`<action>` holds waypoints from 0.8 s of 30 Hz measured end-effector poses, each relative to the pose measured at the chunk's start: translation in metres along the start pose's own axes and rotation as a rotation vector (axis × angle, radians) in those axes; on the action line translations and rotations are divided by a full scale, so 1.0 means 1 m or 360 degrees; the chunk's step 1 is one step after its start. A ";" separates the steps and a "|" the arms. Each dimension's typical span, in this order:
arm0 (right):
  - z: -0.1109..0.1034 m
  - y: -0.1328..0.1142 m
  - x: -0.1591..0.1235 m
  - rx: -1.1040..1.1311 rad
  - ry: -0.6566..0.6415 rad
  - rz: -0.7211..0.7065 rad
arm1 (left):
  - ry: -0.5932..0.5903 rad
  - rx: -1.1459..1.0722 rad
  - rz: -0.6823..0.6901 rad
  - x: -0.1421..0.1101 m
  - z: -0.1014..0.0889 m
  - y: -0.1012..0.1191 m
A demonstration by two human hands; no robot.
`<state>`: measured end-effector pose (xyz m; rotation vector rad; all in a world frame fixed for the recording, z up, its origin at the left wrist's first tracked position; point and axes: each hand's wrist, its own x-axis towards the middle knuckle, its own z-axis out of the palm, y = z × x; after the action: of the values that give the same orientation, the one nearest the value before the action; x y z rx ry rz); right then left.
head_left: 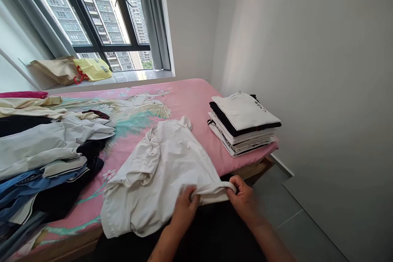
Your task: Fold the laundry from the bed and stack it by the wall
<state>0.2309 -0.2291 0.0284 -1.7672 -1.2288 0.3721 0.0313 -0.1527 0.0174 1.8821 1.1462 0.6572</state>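
Observation:
A white shirt (pixel 181 159) lies spread over the near edge of the bed, its collar toward the far side. One sleeve is folded in across its left part. My left hand (pixel 186 206) pinches the fabric at the shirt's near right edge. At the right end of that same edge, my right hand (pixel 244 198) grips a narrow, rolled-looking strip of the cloth. Between the two hands the strip is stretched nearly level, just off the bed's front edge. The fingertips are partly covered by fabric.
To the right, a stack of folded clothes (pixel 245 125) sits at the bed's corner. A loose heap of clothes (pixel 46 151) covers the left side of the pink bedsheet (pixel 199 94). Brown (pixel 57 69) and yellow bags (pixel 95 69) rest on the windowsill. A wall stands at right.

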 end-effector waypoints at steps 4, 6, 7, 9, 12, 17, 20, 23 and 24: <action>-0.021 -0.007 0.007 -0.0062 0.0253 0.0210 | 0.0139 0.0172 -0.0011 0.014 -0.066 0.037; -0.032 -0.013 0.012 -0.0040 0.0313 0.0281 | 0.0243 0.0336 0.0011 0.020 -0.096 0.052; -0.036 -0.016 0.015 -0.0038 0.0348 0.0304 | 0.0304 0.0374 0.0004 0.022 -0.108 0.057; -0.044 -0.019 0.020 -0.0077 0.0410 0.0332 | 0.0391 0.0296 -0.0052 0.024 -0.126 0.063; -0.051 -0.016 0.022 -0.0190 0.0343 0.0374 | 0.0385 0.0020 -0.0164 0.017 -0.135 0.064; -0.041 -0.025 -0.011 -0.0228 0.0269 -0.0100 | 0.0239 0.0086 -0.0074 -0.008 -0.113 0.071; -0.018 -0.057 -0.039 0.0020 -0.0447 -0.0389 | 0.0188 0.0256 -0.0025 -0.020 -0.090 0.079; 0.008 -0.088 -0.055 0.0178 -0.1001 -0.0462 | 0.0118 0.0376 0.0049 -0.030 -0.067 0.085; 0.013 -0.094 -0.056 0.0181 -0.0999 -0.0431 | 0.0060 0.0393 0.0075 -0.033 -0.061 0.087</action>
<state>0.1419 -0.2633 0.0843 -1.3980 -1.8180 0.8584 0.0110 -0.1815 0.1228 2.1172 1.2573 0.6017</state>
